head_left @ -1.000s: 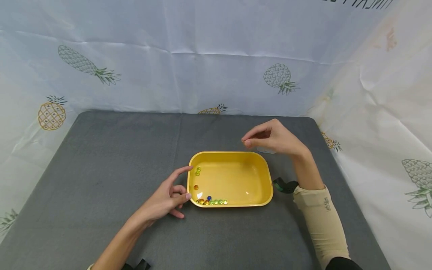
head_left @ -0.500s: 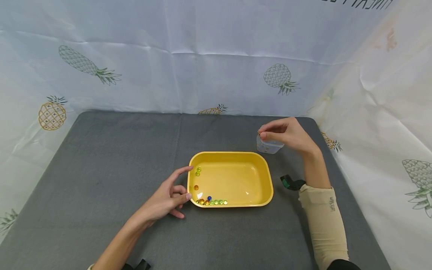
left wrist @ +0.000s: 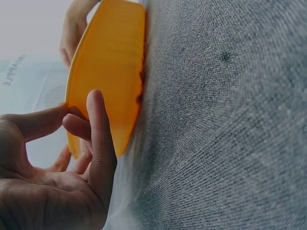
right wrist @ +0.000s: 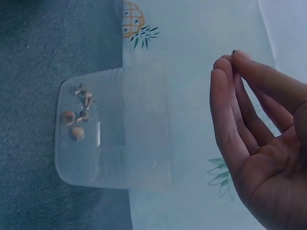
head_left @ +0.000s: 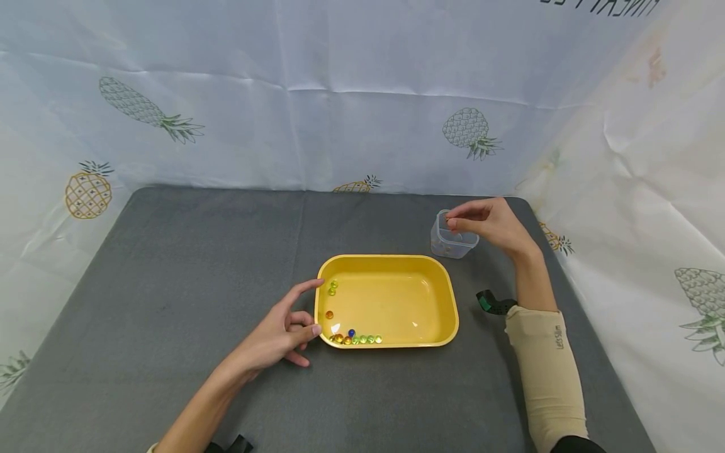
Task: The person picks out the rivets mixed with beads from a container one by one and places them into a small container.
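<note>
My left hand (head_left: 283,330) rests at the left end of a yellow tray (head_left: 391,345), index fingertip and thumb touching its rim apart from each other. Inside the tray, along its left and front walls, lie several glass marbles (head_left: 363,339) in green, amber and blue. Over a clear plastic tub (head_left: 453,250) behind the tray's right end, my right hand (head_left: 489,221) pinches a tiny dark piece between thumb and fingertips; the fingers mostly hide it. Several small tan, tack-like pieces (right wrist: 82,116) lie on the tub's bottom in the right wrist view.
A grey cloth covers the table (head_left: 198,264). Pineapple-print sheets (head_left: 362,126) hang behind it and at both sides. A black strap piece (head_left: 495,303) juts from my right wrist over the table.
My right hand has moved right, from above the tray's back edge to over the clear tub, still pinching the tiny piece. More of the tub shows now. The left hand and tray stay put.
</note>
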Motion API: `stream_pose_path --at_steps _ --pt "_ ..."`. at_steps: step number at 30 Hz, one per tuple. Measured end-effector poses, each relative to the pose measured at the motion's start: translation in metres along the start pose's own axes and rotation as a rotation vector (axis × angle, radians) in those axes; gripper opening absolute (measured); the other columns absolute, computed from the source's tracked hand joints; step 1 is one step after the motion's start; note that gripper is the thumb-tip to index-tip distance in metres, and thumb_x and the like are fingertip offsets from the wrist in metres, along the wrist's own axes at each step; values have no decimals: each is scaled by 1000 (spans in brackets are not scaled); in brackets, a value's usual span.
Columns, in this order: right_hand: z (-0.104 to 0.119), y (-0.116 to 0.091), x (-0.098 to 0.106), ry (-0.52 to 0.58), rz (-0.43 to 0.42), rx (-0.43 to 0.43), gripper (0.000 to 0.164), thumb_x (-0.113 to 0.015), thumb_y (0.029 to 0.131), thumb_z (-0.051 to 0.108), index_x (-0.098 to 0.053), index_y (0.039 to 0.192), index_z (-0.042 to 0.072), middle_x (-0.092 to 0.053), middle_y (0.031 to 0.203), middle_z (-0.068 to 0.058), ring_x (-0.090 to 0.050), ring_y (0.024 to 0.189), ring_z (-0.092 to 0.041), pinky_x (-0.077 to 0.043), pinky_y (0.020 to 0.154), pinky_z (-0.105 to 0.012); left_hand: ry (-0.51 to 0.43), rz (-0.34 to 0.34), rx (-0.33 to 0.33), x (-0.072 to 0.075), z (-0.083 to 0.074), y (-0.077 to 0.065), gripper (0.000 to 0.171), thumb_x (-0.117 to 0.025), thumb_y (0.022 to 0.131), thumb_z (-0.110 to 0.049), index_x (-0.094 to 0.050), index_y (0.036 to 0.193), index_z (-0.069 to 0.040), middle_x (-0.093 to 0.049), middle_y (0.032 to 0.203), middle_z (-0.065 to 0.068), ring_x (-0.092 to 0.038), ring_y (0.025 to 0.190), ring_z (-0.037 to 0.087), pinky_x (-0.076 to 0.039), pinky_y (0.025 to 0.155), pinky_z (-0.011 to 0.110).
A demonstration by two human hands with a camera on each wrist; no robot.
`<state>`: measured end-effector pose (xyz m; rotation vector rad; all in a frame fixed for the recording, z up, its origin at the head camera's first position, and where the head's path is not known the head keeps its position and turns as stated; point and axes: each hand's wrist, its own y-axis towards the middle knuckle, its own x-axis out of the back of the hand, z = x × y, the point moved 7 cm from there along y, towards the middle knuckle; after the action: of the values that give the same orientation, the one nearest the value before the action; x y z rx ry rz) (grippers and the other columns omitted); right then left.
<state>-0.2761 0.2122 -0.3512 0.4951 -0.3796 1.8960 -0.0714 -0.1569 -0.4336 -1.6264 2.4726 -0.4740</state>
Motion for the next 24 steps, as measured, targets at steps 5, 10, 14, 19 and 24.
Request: stream_pose_path --at_steps 5,10,14,19,24 --pt "-9 2 1 -20 -13 -30 27 -81 100 16 -79 121 0 -82 102 5 -79 95 -17 -65 85 -21 -4 1 1 0 0 0 79 -68 107 -11 -25 170 -29 -57 87 4 -54 71 14 -69 63 48" --pt "-16 5 1 -41 -13 -38 26 -80 100 15 -80 121 1 -82 101 3 -80 95 -20 -65 84 -20 -9 5 -2 0 0 0 79 -68 107 -11 -24 170 -29 -56 86 4 -54 70 14 -69 63 48" --pt "-20 7 0 -70 -11 -31 24 -78 101 14 -80 121 1 -82 102 -1 -79 97 -25 -65 84 -20 -10 5 -4 0 0 0 79 -68 107 -11 -24 170 -29 -56 85 4 -54 70 14 -69 63 48" --pt "-22 10 -2 -99 -12 -31 22 -77 102 13 -80 120 2 -82 106 -7 -79 97 -25 -67 87 -26 -7 3 -4 0 0 0 79 -68 106 -11 -24 170 -29 -56 85 4 -54 70 14 -69 62 49" --pt "-24 9 -3 -125 14 -30 24 -76 103 14 -79 123 1 -80 116 -18 -77 95 -11 -67 89 -27 -1 1 -12 0 0 1 79 -69 107 -13 -25 170 -30 -57 86 4 -55 71 13 -69 62 48"
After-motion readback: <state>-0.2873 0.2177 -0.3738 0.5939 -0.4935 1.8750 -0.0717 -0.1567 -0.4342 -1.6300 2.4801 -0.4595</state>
